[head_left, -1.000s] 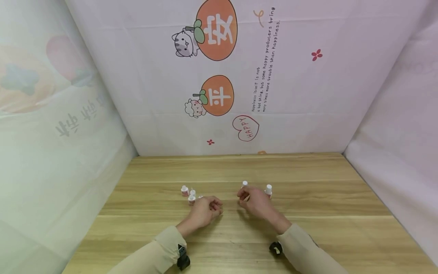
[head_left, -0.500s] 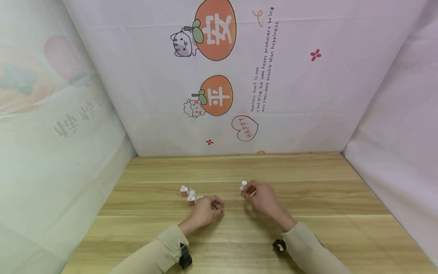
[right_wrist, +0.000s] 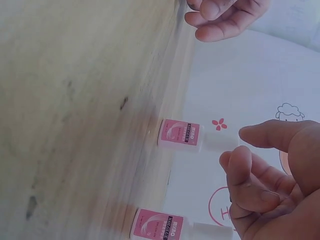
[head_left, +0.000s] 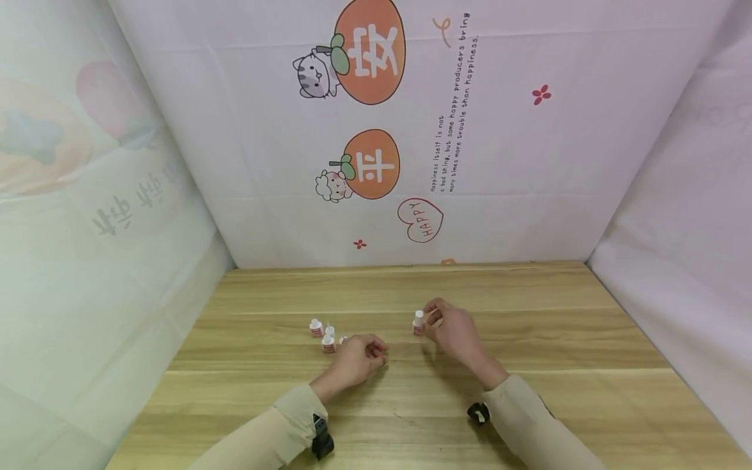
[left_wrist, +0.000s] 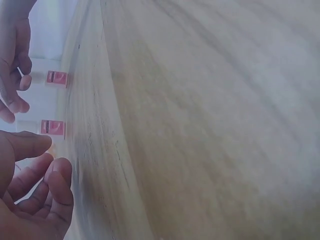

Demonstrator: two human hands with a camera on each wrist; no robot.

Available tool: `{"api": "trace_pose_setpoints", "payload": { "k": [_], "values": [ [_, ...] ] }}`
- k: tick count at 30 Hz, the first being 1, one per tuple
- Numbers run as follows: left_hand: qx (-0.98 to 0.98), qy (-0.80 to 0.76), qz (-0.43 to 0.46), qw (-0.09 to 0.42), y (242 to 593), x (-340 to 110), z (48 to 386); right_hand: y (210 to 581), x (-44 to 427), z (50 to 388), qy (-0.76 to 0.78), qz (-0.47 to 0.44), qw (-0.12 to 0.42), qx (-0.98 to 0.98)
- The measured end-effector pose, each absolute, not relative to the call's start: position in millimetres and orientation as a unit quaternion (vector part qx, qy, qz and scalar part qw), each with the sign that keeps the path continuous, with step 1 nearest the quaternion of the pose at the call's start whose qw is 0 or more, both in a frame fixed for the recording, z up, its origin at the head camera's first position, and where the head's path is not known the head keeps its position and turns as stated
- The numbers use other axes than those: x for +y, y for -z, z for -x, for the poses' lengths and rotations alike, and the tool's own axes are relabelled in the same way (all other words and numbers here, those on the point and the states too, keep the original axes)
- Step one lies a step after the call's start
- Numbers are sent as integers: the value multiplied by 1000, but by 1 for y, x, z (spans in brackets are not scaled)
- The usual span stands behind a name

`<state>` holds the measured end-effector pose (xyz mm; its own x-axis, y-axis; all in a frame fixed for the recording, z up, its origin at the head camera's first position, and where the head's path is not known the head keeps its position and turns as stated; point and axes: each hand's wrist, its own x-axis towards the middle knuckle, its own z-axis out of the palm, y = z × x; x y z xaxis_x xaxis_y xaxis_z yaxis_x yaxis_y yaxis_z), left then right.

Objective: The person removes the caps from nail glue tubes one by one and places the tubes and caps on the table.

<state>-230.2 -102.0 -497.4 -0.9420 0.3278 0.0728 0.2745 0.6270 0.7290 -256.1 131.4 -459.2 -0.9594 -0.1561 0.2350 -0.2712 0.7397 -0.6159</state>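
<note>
My right hand (head_left: pixel 457 331) is just right of an upright nail glue bottle (head_left: pixel 418 324) with a white cap and pink label. In the right wrist view, thumb and bent fingers (right_wrist: pixel 240 165) are by that bottle's cap, holding nothing; whether they touch it I cannot tell. A second nail glue bottle (right_wrist: pixel 159 225) stands near it, hidden behind the hand in the head view. My left hand (head_left: pixel 356 358) rests low over the table, fingers loosely curled around nothing. Beside it are several small white bottles (head_left: pixel 328 344) with pinkish labels, one partly hidden by the hand.
The wooden table (head_left: pixel 399 418) runs back to a printed white cloth (head_left: pixel 499 215). White cloth also hangs along both sides. A black strap device is on each wrist, the left one (head_left: pixel 322 437) and the right one (head_left: pixel 478 412).
My right hand moved right, touched the left upright bottle half a second ago, then drew slightly off it. Its fingers rose beside the cap. The left hand shifted slightly right.
</note>
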Motion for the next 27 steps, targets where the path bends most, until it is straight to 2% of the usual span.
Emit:
{"api": "trace_pose_setpoints", "payload": {
  "k": [27],
  "values": [
    [898,-415,-141,37,498,-85,241,462,117,266,-303,-114,83,-943]
  ]
}}
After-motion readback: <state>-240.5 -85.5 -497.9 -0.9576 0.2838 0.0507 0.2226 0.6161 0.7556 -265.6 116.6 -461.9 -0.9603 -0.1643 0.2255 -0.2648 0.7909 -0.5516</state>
